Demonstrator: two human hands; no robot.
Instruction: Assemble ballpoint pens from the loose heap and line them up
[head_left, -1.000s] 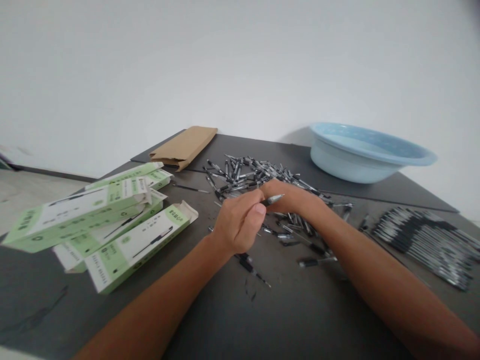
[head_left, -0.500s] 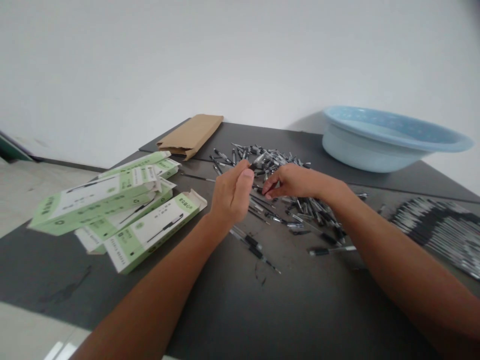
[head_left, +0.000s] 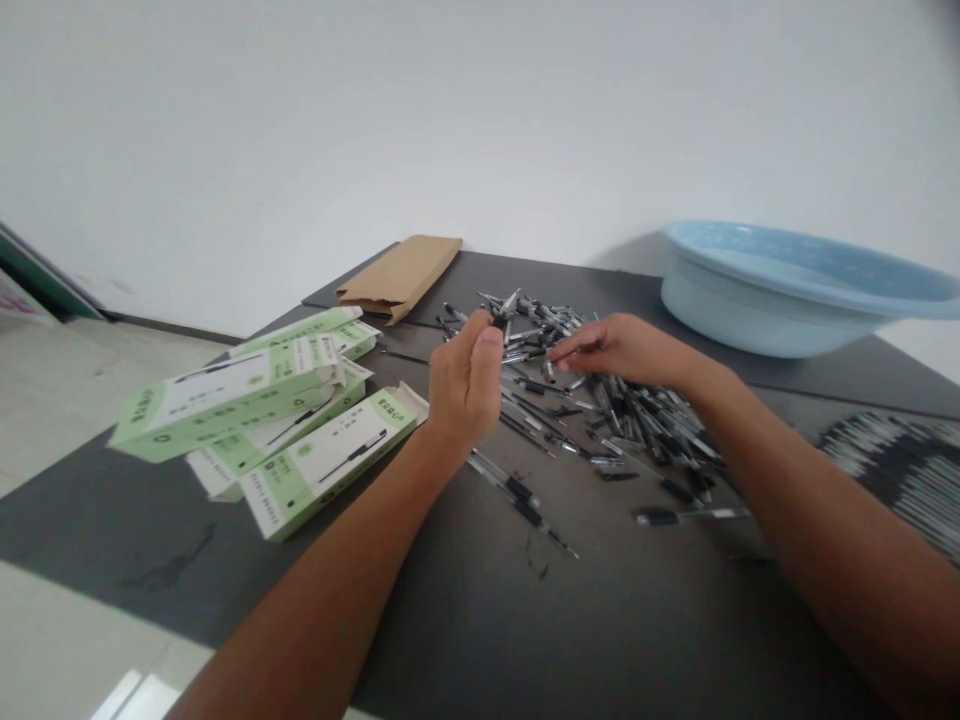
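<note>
My left hand [head_left: 466,380] is closed around a black pen [head_left: 504,312] whose silver tip sticks up past my thumb. My right hand [head_left: 615,350] reaches into a loose heap of black pens [head_left: 600,400] on the dark table [head_left: 480,600], its fingers pinched low over the heap; what they hold is hidden among the pens. Both hands hover above the left part of the heap, a short gap between them.
Several green-and-white pen boxes [head_left: 262,420] lie stacked at the left. A brown paper bag [head_left: 401,275] lies at the back. A light-blue basin [head_left: 795,290] stands at the back right. Rows of sorted pens [head_left: 900,470] lie at the right edge.
My hands have separated: the left keeps the pen and has lifted a little, while the right has let go and reached forward into the heap. The camera has swung left.
</note>
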